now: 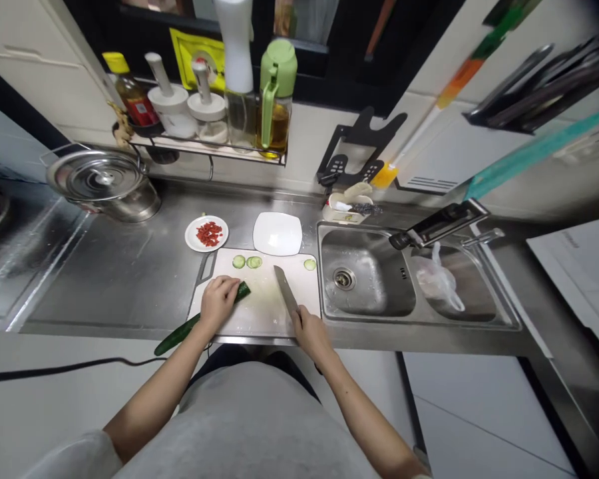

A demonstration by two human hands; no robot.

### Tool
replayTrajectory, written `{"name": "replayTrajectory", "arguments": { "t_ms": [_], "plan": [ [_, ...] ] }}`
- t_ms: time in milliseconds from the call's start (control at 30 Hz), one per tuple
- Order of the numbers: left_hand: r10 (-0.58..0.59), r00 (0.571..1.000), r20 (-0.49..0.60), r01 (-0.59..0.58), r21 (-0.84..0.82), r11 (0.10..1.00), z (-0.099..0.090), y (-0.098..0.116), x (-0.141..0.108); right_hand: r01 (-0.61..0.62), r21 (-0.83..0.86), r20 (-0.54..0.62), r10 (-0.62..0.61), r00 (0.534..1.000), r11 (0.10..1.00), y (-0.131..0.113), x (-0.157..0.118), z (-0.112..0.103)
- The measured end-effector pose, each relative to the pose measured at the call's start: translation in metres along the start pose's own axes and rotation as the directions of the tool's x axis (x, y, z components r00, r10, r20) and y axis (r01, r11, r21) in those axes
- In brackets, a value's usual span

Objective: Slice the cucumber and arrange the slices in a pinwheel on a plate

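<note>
A steel table [114, 273] crossed mid-frame, a sink [374, 269] at right. At centre, the left hand [218, 303] gripped a long, dark-green cucumber [177, 336] on a white board [262, 316]; the right hand [309, 332] clasped a knife [286, 293].

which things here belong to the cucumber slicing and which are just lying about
In use: cucumber under the left hand, knife in the right hand, cutting board, cucumber slices

Apparently just lying about: lidded pot, green-capped bottle, plastic bag
</note>
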State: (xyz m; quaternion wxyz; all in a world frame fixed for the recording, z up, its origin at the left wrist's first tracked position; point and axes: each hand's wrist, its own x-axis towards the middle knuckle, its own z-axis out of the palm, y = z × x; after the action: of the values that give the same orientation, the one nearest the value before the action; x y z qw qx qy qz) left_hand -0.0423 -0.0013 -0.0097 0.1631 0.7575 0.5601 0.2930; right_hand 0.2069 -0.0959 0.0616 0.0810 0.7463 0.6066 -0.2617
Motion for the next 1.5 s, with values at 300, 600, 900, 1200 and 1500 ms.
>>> {"name": "replayTrajectory", "arguments": {
  "t_ms": [300, 600, 900, 1200, 1500],
  "plan": [
    [0.201, 0.974, 0.106, -0.208, 0.061, 0.976, 0.008, -0.015, -0.013, 0.191, -0.015, 0.124, -0.188, 0.974, 0.981, -0.043, 0.000, -0.007],
    [0.200, 0.974, 0.106, -0.210, 0.083, 0.974, 0.005, -0.010, -0.014, 0.217, 0.010, 0.195, -0.215, 0.957, 0.976, -0.053, 0.001, -0.010],
    [0.127, 0.979, 0.157, -0.140, 0.077, 0.987, 0.005, -0.009, -0.013, 0.228, 0.004, 0.202, -0.224, 0.953, 0.974, -0.054, 0.001, -0.003],
    [0.117, 0.979, 0.168, -0.129, 0.067, 0.989, 0.005, -0.010, -0.013, 0.261, 0.038, 0.244, -0.262, 0.934, 0.965, -0.055, 0.005, -0.006],
    [0.122, 0.978, 0.171, -0.136, 0.071, 0.988, 0.005, -0.011, -0.013, 0.255, 0.037, 0.253, -0.256, 0.933, 0.966, -0.058, 0.011, -0.008]
  ]
}}
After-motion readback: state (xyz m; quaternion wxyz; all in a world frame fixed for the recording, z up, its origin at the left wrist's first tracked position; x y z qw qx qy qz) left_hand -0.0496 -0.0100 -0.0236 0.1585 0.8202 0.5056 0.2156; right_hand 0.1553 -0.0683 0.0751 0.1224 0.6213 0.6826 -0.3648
